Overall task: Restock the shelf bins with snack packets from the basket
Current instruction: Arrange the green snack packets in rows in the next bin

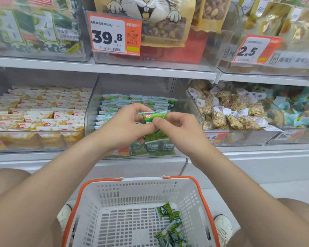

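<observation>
A green snack packet with a red logo is held upright in front of the middle clear bin. My left hand grips its left side and my right hand pinches its right side with thumb and fingers. More green packets seem bunched below in the same grasp. The bin behind holds neat rows of the same green packets. Below, the white basket with orange handles holds several green packets in its right front corner.
A bin of white-and-yellow packets sits to the left, a bin of nut clusters to the right. An upper shelf carries large bags and price tags. My knees and white shoes flank the basket.
</observation>
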The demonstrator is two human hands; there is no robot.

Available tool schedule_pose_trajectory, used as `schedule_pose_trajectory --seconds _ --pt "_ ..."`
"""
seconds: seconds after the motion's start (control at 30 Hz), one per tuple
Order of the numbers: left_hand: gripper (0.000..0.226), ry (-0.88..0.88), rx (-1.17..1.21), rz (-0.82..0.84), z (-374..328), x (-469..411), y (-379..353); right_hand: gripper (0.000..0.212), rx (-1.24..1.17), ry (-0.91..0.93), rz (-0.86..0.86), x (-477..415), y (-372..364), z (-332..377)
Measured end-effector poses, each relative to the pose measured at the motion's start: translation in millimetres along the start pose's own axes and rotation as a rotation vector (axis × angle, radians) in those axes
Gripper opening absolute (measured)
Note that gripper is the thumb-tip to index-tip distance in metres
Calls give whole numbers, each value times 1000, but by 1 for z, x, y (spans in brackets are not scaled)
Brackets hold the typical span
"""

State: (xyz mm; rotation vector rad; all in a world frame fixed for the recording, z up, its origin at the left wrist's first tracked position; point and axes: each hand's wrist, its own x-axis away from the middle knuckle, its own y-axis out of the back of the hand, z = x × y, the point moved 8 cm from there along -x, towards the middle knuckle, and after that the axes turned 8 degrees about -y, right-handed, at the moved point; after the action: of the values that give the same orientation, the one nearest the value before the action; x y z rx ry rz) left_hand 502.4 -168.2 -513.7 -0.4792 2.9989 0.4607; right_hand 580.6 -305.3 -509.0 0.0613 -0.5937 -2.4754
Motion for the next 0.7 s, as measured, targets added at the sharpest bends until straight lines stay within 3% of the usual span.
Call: schedule_pose_trajectory --seconds 0.13,0.27,0.3,0.37,0.5,0.6,0.7 --pt "61 35 -21 39 6 -2 -1 54 -126 -82 -5 -11 -2 -15" --pt "61 55 -48 5 11 -5 3 20 -131 -4 55 -11 -3 -7" --pt "59 35 -72 22 10 -7 3 22 -85 52 71 -11 -3 -1" --pt "53 -36 -221 32 8 -11 3 23 86 136 42 -15 3 4" --pt "37 -234 -890 -60 -1 -18 3 17 362 226 -285 -36 39 10" --pt "41 -305 -1143 68 7 -27 -10 19 675 268 -445 -59 50 16" --pt "54 -215 -1261 285 32 -36 -17 19 1011 237 -456 -91 39 19"
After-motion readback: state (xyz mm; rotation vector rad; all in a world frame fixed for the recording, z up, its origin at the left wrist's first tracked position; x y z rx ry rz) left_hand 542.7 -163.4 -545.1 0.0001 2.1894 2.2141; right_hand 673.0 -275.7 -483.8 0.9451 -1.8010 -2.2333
